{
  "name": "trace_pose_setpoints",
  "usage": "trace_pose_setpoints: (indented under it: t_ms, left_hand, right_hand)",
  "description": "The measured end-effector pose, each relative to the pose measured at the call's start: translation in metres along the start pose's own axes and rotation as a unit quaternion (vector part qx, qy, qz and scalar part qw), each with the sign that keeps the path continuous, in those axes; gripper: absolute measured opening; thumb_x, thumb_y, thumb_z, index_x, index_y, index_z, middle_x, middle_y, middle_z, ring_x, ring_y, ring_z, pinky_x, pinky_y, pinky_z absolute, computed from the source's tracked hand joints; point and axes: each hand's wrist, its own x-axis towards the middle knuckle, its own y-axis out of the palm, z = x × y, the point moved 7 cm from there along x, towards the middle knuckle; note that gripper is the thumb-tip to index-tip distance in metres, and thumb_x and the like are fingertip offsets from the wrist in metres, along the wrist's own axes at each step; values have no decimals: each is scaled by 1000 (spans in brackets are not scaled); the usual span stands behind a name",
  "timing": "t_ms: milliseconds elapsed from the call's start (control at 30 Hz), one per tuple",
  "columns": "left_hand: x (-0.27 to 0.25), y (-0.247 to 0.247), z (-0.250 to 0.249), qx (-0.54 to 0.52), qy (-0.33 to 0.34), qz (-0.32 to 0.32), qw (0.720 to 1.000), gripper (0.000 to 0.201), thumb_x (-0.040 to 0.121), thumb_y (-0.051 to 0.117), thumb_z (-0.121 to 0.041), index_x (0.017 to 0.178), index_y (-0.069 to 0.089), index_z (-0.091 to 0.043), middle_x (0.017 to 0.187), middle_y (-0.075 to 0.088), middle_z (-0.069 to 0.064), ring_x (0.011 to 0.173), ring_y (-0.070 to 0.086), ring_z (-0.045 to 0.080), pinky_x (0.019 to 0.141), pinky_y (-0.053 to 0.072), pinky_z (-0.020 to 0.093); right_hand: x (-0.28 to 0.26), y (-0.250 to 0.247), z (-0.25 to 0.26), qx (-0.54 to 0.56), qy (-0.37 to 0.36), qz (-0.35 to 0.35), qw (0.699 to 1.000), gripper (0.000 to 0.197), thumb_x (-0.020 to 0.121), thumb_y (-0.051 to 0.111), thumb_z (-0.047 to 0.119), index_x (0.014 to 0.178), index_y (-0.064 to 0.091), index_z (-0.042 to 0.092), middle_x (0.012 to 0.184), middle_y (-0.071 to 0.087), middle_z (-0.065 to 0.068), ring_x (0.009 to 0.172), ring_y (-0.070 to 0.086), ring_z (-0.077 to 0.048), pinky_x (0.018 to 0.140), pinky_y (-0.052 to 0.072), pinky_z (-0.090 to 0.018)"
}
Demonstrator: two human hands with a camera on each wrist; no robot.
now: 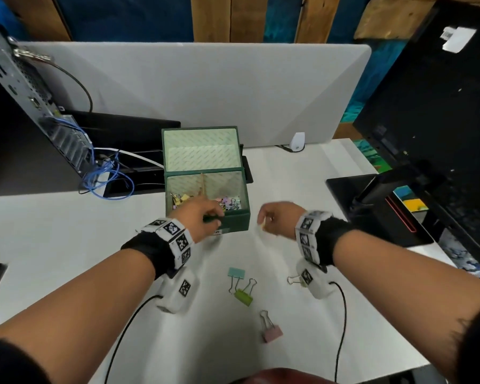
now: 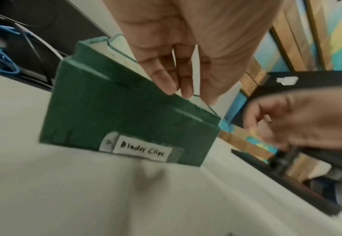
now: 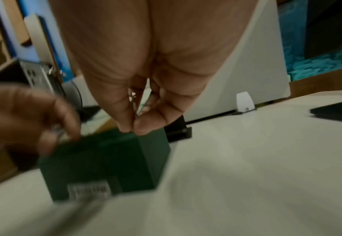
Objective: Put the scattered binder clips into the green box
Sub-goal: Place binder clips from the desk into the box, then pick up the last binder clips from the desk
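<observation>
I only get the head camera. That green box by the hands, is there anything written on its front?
Observer: Yes. The left wrist view shows a white label on the green box, handwritten "Binder Clips".
Operator: Is the right hand holding something?
Observer: The right wrist view shows the right hand pinching a binder clip by its metal wire handle, between thumb and finger.
Operator: And the left hand?
Observer: In the left wrist view the left hand has its fingers straight, with the tips at the box's front rim. Nothing shows in them.
</observation>
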Motion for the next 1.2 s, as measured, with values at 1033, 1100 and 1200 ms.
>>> trace_pose_setpoints:
  t_ms: [1033,1100,1200]
  left_hand:
    - [-44,130,-34,156,173,282,931,37,85,60,-23,121,58,-27,134,46,2,120,42,25,100,36,33]
    - [-43,129,-31,138,165,270,938,36,84,62,-24,119,60,-25,131,48,3,116,44,24,97,37,31]
    - [-41,127,-27,112,154,255,948,36,82,64,-23,118,61,-24,128,49,6,114,48,24,95,37,27]
  right_hand:
    - [-87,62,-73,-120,46,143,981,63,69,76,45,124,48,32,123,42,-1,112,48,-24,96,45,-38]
    - [-93,65,-67,-108,44,148,982,72,66,73,58,128,42,39,131,39,2,121,42,-22,101,42,-41]
    - [-103,75,-57,-133,38,169,976,86,57,64,75,132,31,48,138,34,5,125,37,-21,101,42,-47]
